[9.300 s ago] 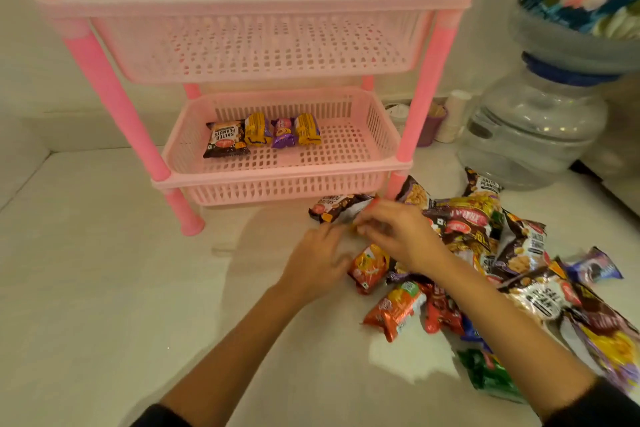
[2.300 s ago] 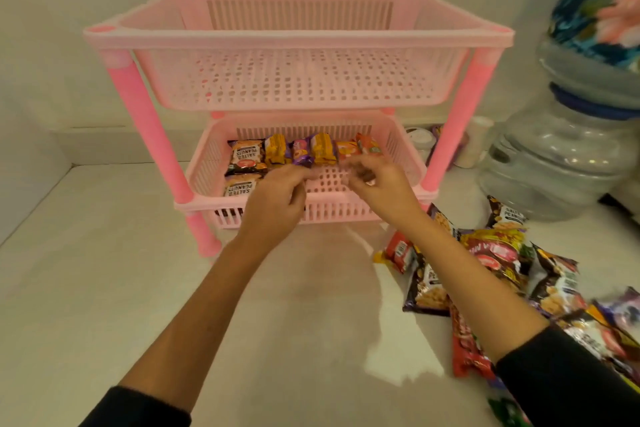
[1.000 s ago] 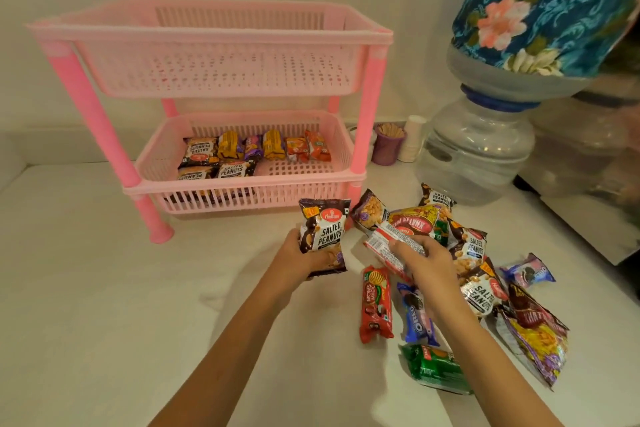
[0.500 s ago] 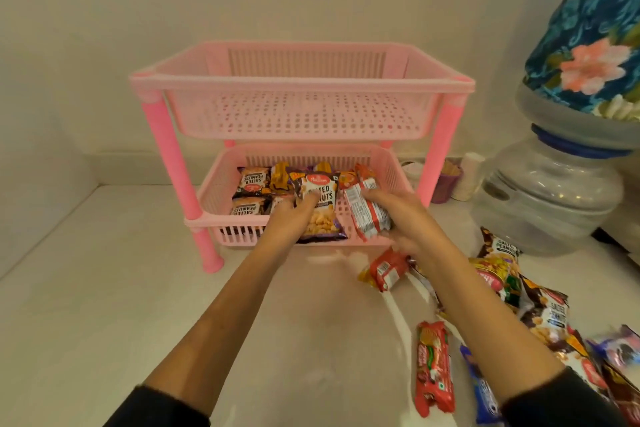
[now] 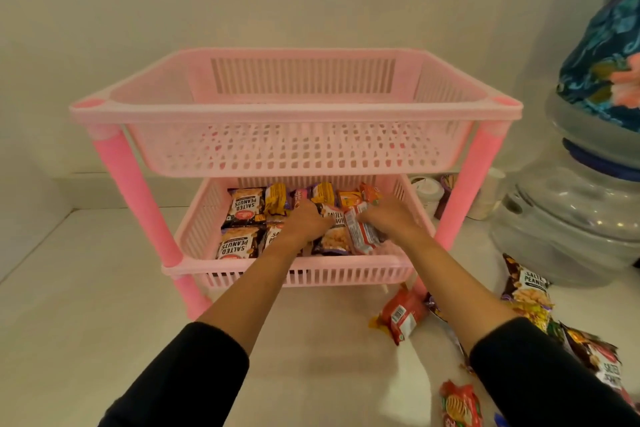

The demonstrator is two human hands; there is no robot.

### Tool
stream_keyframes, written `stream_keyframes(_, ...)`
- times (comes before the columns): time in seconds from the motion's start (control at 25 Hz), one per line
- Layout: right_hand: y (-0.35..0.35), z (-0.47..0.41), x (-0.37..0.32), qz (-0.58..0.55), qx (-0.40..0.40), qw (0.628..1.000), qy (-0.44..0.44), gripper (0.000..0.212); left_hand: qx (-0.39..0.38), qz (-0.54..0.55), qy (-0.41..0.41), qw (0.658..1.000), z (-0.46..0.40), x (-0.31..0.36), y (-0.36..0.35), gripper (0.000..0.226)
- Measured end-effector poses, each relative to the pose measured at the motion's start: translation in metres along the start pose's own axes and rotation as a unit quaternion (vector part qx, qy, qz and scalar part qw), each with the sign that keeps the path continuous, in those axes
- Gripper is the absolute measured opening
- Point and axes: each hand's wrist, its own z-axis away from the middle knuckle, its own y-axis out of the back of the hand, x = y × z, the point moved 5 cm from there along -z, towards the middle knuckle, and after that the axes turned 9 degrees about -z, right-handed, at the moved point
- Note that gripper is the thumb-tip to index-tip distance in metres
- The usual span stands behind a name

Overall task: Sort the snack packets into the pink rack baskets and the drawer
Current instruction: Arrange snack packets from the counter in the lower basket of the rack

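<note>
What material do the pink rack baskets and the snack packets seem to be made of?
The upper basket and lower basket look like moulded plastic, matt: uniform pink, with regular slotted walls. The salted peanuts packet looks like glossy printed film, probably plastic or foil: it shines and crinkles.

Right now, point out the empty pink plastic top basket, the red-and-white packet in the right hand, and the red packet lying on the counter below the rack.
pink plastic top basket (image 5: 294, 110): head view, front rim.
red-and-white packet (image 5: 362, 234): head view, white back panel.
red packet on the counter (image 5: 401, 315): head view, barcode side.
</note>
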Motion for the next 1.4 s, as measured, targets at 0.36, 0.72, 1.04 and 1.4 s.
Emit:
stream_keyframes(0.36,-0.010,-0.020,0.031,0.043,-0.065,0.995,-0.062,0.046,0.082,-0.414,-0.162,0.892,-0.011,0.004,-0.009,0.073)
stream_keyframes(0.72,-0.003,-0.010,0.028,0.251,-0.033,0.968,-0.010,0.027,-0.130,-0.425,-0.196,0.874,-0.027,-0.028,-0.037,0.083)
stream_keyframes(1.04,0.032,0.081,-0.009,0.115,0.090,0.959,0.244,0.013,0.014,-0.280,-0.246,0.928,0.011,-0.003,-0.006,0.057)
stream_keyframes(1.4,-0.004,0.135,0.123,0.281,0.061,0.957,0.045,0.044,0.185,-0.294,-0.235,0.908,0.092,-0.031,-0.034,0.045)
